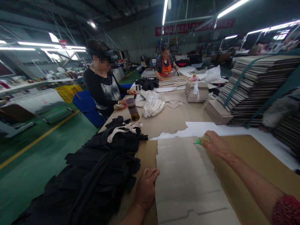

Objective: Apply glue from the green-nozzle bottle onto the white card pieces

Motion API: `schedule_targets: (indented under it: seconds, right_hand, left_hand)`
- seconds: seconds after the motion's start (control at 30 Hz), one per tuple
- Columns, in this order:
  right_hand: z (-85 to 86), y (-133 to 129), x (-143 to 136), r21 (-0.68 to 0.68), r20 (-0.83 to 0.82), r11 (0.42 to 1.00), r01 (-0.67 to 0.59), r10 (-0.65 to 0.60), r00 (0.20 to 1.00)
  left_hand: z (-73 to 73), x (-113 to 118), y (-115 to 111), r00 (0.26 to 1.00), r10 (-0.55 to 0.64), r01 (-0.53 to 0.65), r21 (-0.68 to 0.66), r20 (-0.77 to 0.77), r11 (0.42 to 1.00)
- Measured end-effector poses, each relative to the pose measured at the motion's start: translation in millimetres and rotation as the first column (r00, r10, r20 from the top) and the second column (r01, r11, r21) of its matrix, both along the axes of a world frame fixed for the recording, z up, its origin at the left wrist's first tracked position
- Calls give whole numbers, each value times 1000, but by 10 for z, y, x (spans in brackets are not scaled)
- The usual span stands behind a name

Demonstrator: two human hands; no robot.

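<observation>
A long run of overlapping grey cardboard pieces point(180, 175) lies in front of me, with thin stepped edges showing across it. My left hand point(146, 187) rests at its left edge, fingertips touching the cardboard and no object visible in the fingers. At the far right corner of the cardboard, my right hand point(214, 143) is closed around a small yellowish bottle-like thing point(205, 139). Its green tip point(197, 142) points left, at the cardboard surface. Faint shiny patches show on the cardboard. Beside my left hand lies a heap of black fabric strips point(100, 165).
Tall strapped stacks of board point(255, 84) stand at right. A tied cardboard bundle point(197, 92), a clear plastic bag point(152, 104) and a jar of brown liquid point(132, 110) are farther up the table. One co-worker point(103, 84) stands at left, another point(166, 64) at the far end.
</observation>
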State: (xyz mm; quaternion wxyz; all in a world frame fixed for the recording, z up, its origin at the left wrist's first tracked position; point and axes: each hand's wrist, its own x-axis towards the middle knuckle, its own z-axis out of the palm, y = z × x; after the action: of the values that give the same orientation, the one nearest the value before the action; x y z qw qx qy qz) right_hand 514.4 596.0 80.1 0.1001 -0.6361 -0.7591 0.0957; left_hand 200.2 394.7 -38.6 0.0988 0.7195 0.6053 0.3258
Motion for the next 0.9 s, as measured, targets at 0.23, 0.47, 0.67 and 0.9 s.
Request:
schedule_targets:
  seconds: [0.23, 0.47, 0.67, 0.9]
  right_hand:
    - [-44, -55, -29, -8, -19, 1000, -16, 16, 1000]
    - [-34, -15, 211, 8, -35, 998, 58, -57, 998]
    - [-94, -6, 112, -4, -66, 1000, 28, -28, 997]
    - [-78, -7, 145, -2, -97, 997, 75, -75, 992]
  left_hand:
    - [-8, -13, -1, 1000, -5, 5, 4, -9, 1000]
    - [-26, -21, 6, 1000, -1, 1, 9, -12, 1000]
    - [-13, -27, 0, 1000, -2, 2, 12, -31, 1000]
    - [-49, -22, 0, 1000, 1, -1, 12, -16, 1000]
